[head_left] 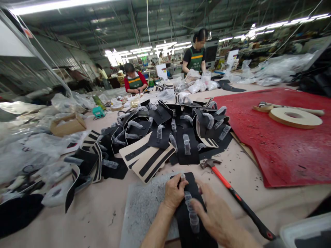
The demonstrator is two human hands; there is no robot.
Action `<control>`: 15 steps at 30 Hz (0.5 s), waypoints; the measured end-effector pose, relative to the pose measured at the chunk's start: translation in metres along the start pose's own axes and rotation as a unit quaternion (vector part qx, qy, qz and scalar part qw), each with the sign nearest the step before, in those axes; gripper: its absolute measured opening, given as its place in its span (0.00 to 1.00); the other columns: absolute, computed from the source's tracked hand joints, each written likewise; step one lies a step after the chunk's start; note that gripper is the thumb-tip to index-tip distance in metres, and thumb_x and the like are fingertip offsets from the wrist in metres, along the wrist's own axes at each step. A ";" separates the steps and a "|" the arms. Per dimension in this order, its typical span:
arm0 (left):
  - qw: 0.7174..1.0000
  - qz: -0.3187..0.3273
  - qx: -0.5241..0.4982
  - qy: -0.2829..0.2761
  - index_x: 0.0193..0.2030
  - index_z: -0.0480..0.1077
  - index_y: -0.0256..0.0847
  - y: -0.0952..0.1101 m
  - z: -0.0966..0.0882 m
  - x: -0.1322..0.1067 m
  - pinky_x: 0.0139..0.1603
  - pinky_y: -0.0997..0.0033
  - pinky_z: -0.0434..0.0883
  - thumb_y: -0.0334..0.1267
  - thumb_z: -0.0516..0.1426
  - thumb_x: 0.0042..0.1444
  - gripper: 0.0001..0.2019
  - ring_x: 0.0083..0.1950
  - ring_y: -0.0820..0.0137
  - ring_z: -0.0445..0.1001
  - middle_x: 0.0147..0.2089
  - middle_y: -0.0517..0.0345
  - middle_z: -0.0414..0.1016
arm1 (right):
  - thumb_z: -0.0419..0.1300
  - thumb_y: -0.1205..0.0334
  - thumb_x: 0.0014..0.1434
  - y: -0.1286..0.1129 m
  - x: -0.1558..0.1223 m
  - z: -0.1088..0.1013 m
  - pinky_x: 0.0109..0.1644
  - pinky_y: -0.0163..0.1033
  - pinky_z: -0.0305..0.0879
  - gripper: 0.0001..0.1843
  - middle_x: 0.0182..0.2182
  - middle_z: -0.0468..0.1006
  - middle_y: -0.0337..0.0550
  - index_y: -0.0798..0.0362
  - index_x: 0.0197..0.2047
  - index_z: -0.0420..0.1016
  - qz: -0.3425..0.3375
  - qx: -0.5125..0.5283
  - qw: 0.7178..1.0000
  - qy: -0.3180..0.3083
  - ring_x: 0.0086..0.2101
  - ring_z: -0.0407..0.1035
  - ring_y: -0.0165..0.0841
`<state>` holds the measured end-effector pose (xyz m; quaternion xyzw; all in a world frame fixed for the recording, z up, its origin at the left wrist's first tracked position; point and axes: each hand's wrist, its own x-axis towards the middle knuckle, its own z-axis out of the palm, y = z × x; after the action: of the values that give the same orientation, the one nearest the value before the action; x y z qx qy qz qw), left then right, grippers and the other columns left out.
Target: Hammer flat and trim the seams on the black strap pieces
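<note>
My left hand pinches a small upright silvery cylinder near the far end of a black panel. The piece is too small to name surely. Along that panel runs a strip wrapped in clear plastic. My right hand is over the panel's right side, blurred by motion, so its grip is unclear. Under the panel lies a grey, scuffed board. To the right rests a claw hammer with a red and black handle, apart from both hands.
A pile of black panels with plastic-wrapped strips lies ahead. On the right, a red sheet bears a roll of tape. Plastic bags and a cardboard box are left. Two people in aprons work across the table.
</note>
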<state>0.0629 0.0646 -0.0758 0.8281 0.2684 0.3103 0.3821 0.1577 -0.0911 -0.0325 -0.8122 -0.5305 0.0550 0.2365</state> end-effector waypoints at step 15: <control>0.955 -0.165 -0.113 0.218 0.29 0.71 0.39 -0.021 -0.007 -0.008 0.30 0.72 0.69 0.49 0.55 0.59 0.16 0.28 0.66 0.73 0.25 0.55 0.75 | 0.52 0.43 0.60 0.020 0.055 -0.056 0.20 0.32 0.58 0.22 0.19 0.71 0.37 0.53 0.41 0.74 0.240 0.353 0.901 0.079 0.20 0.66 0.31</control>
<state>0.0482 0.0739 -0.0918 0.6356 0.4415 0.4443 0.4513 0.2170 -0.0667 0.0173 -0.7798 -0.2447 0.2294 0.5285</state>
